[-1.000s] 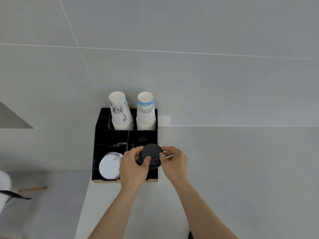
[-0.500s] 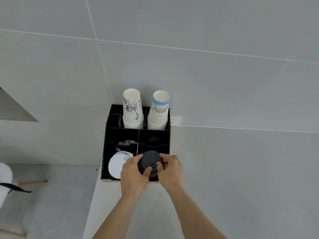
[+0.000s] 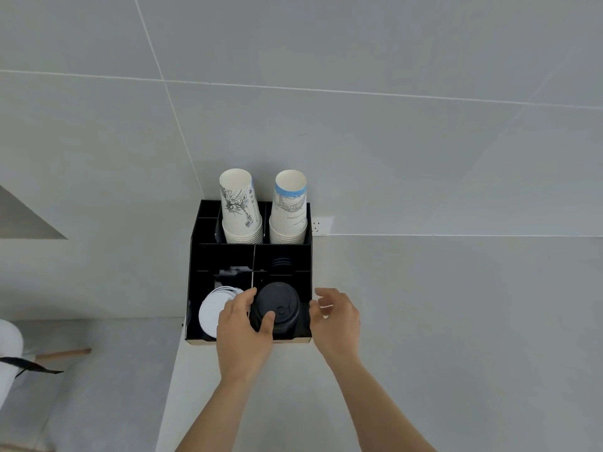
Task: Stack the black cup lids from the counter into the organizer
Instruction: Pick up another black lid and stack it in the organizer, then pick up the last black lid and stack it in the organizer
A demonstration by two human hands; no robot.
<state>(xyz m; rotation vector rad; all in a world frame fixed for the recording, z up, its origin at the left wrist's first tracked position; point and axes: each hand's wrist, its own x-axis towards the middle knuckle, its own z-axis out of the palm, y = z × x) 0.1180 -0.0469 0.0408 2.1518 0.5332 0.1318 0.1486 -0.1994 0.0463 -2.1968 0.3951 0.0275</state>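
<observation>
Black cup organizer [image 3: 193, 256] sits on the grey counter [image 3: 456, 321] against the tiled wall [image 3: 359, 109], near the counter's left edge; a stack of black cup lids [image 3: 277, 308] stands in its front right compartment, top lid dome-up and tilted slightly toward the camera; left hand [image 3: 243, 324] grips the stack, thumb on the near face of the top lid, index finger curled round its left edge; right hand [image 3: 336, 316] is just right of the organizer's right wall, fingers spread and curled, holding nothing, apart from the lids; white lids [image 3: 212, 309] lean in the front left compartment, partly hidden by the left hand; more black lids [image 3: 281, 262] lie low in the middle right compartment; middle left compartment holds small dark items, too dim to tell what; two stacks of upside-down paper cups in the back row, left one [image 3: 241, 207] with black line drawing, right one [image 3: 288, 207] with blue band; white wall socket [image 3: 321, 225] just right of the organizer at counter level; at far left, below counter level, a white object [image 3: 8, 350] with a black strap and a wooden handle [image 3: 65, 353].
</observation>
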